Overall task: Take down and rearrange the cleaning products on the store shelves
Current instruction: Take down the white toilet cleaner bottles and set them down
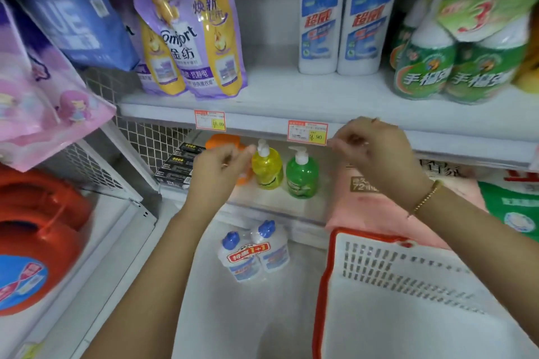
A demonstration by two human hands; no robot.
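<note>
On the middle shelf, just under the price rail, a yellow pump bottle (267,167) and a green pump bottle (302,176) stand upright side by side, close but apart, with an orange container (221,140) partly hidden behind the left hand (220,167). That hand hovers just beside the yellow bottle, fingers loosely bent and gripping nothing that shows. The right hand (372,148) is raised before the shelf edge next to the 9.90 price tag (307,132), fingers loosely curled too, and blur keeps me from telling whether they touch the rail. Neither hand carries a product.

Lower down, a twin pack of blue-capped bottles (253,253) sits on the bottom level, near a white basket (323,285) with a red rim at the right. Above, the softener pouches (189,37), the white twin pack (347,23) and the green bottles (455,70) stand on the upper shelf.

My reading: the job is far from finished. Most stock looks unshifted, and the pump bottles seem the likely next pick — though which one, I cannot say
</note>
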